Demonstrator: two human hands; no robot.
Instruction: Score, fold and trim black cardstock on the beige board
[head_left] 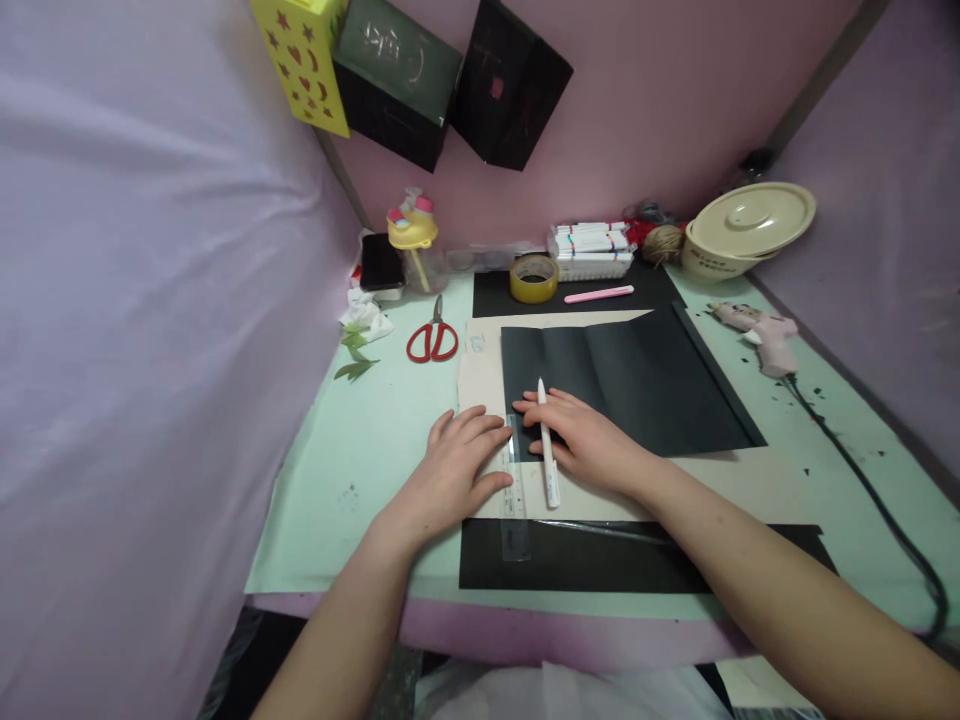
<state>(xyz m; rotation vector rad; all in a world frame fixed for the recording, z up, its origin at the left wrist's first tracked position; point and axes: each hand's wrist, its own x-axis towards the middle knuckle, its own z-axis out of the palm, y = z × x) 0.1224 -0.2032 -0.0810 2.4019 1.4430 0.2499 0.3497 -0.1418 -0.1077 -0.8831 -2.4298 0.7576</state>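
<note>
My left hand lies with fingers spread at a clear ruler, its fingertips and thumb touching the ruler's left side. The ruler stands upright in the view, over the left edge of a folded sheet of black paper. In my right hand a white pen is tucked between the fingers, tip pointing away from me. Its fingertips rest on the black paper, just right of the ruler. Crease lines run across the sheet, and its right edge is folded in a narrow strip. Beneath lies a beige board.
Red-handled scissors lie left of the board. Behind it are yellow tape, a pink cutter and white markers. A pink glue gun with a black cord lies right, before a lidded bowl. Black card lies in front.
</note>
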